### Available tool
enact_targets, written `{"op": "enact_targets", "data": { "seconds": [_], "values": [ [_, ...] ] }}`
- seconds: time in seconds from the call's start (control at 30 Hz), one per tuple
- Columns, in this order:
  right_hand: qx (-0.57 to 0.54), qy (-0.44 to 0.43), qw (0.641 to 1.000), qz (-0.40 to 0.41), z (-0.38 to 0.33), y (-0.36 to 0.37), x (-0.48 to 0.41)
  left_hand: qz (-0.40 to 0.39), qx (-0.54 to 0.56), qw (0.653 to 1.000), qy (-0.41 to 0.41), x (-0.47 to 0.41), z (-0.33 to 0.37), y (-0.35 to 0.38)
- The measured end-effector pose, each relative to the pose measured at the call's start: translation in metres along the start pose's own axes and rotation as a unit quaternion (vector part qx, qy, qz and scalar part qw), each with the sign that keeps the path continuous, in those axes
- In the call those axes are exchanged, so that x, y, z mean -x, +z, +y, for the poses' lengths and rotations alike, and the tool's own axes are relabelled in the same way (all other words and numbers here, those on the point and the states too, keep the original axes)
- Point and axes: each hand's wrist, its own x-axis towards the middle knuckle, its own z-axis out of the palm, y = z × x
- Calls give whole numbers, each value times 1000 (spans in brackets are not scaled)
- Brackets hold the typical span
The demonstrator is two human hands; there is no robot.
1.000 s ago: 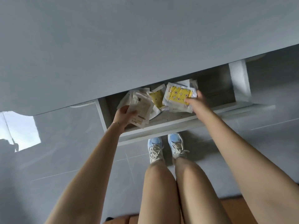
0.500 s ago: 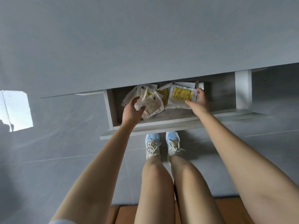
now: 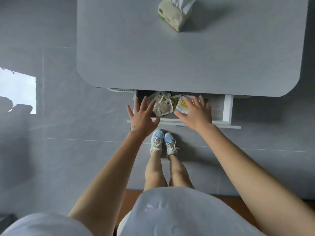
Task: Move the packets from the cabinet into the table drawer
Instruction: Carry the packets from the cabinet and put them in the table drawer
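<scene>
My white shirt fills the bottom of view, bare legs below it, blue-and-white shoes (image 3: 164,141) side by side on the grey tile floor (image 3: 68,150). Both arms reach forward over the open drawer (image 3: 227,109), which juts from under the near edge of the table (image 3: 136,57). Left hand (image 3: 144,115) hangs over the drawer's left end, fingers (image 3: 142,103) spread wide, holding nothing; thin bracelet at the wrist. Right hand (image 3: 196,113) is also splayed and empty, palm down above the packets (image 3: 162,106), partly covering a yellow-printed one; I cannot tell whether it touches. Packets lie heaped in the drawer's left half, the right half showing bare bottom. Farther off, a tissue pack (image 3: 173,14) sits near the table's far edge.
</scene>
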Motion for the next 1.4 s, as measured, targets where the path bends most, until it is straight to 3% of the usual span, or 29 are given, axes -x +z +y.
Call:
{"op": "enact_targets", "data": {
  "seconds": [0.27, 0.47, 0.77, 1.2, 1.4],
  "values": [
    [94, -81, 992, -11, -50, -36, 48, 39, -4, 997, -66, 78, -27, -35],
    [179, -166, 969, -19, -118, -43, 64, 82, 85, 981, -153, 131, -80, -50],
    [241, -321, 916, -4, -277, -9, 107, 161, 177, 921, -306, 215, -192, -50],
    [326, -456, 828, -25, -537, 104, 196, 158, 212, 854, -448, 364, -392, -24],
    [343, -520, 782, -32, -636, 143, 231, 172, 252, 798, -520, 413, -467, -13]
  ]
}}
